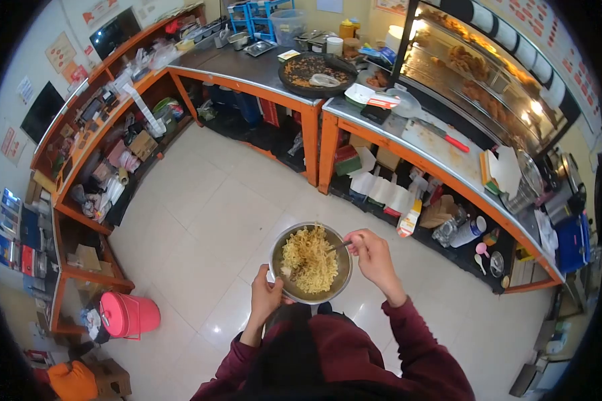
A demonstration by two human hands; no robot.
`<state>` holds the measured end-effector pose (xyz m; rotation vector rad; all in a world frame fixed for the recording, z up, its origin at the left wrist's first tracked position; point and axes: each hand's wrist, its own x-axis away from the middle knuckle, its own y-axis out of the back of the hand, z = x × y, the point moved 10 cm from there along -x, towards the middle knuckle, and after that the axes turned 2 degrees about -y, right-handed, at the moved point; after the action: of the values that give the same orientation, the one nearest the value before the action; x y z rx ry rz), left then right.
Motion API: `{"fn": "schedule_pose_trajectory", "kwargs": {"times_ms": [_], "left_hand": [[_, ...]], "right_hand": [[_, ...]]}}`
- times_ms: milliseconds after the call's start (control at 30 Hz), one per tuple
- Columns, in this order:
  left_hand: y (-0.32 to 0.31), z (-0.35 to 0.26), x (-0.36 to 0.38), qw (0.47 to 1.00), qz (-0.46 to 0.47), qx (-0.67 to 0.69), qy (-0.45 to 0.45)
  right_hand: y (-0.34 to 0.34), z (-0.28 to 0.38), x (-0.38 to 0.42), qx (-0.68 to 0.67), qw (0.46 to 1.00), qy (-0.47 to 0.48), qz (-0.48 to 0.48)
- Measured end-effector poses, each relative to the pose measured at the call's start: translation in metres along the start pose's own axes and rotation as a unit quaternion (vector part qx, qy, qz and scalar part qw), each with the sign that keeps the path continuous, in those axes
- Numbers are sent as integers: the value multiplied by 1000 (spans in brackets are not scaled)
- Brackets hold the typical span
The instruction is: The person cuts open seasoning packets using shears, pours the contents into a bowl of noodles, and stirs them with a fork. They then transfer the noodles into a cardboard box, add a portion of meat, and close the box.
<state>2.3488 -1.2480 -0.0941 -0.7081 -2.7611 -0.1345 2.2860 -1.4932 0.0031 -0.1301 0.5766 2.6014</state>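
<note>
- Bowl [344,273] right at centre, metal and round, up in front of the body above the tiled floor [214,220]; call it our clock, twelve pointing away from the wearer.
- Noodles [311,257] fill the middle, a yellow tangle heaped towards twelve, with bare metal showing inside the wall at four.
- Left hand [266,297] takes the eight o'clock side: thumb at the rim, fingers curled beneath, bowl pinched between them. How far those hidden fingers reach under, I cannot tell.
- Right hand [373,257] comes in from three, fingertips up at two, closed snugly around a thin handle [340,246], no gap to be seen between thumb and fingers.
- And this is the line that matters! From the right fingertips the handle's long axis slopes across the rim, aimed between eight and nine, its far end lost among the noodles; the shape of that end cannot be told.
- So the noodles lie at eight o'clock from the right fingers and at two from the left thumb: two grips facing each other across the bowl, one on metal, one on the handle. Right is the hand linked to the noodles; left bears the rim.
- Further out: black pan [318,93] on the counter at twelve, red-handled knife [456,143] between one and two, pink bucket [122,315] on the floor between eight and nine, all well apart from both hands.
</note>
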Motion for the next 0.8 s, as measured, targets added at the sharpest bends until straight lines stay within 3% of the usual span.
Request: {"fn": "schedule_pose_trajectory", "kwargs": {"times_ms": [100,200,300,400,500,633,767,800], "left_hand": [[7,-4,-55,1000,-5,8,2],[15,-19,-109,999,-12,32,-12],[25,-41,-161,997,-5,65,-37],[35,-69,-212,995,12,95,-40],[44,-79,-262,994,15,102,-29],[53,-84,-303,995,15,99,-7],[52,-95,-340,996,5,88,-10],[50,-98,-343,997,-4,74,-12]], "right_hand": [[-9,67,-49,207,955,186,102],[1,100,-101,240,941,232,60],[-17,88,-169,233,939,250,33],[-62,33,-194,212,935,284,26],[-95,24,-208,204,950,208,115],[-53,20,-249,198,948,247,10],[-26,-3,-302,275,945,136,-115],[-22,-25,-306,232,961,62,-138]]}}
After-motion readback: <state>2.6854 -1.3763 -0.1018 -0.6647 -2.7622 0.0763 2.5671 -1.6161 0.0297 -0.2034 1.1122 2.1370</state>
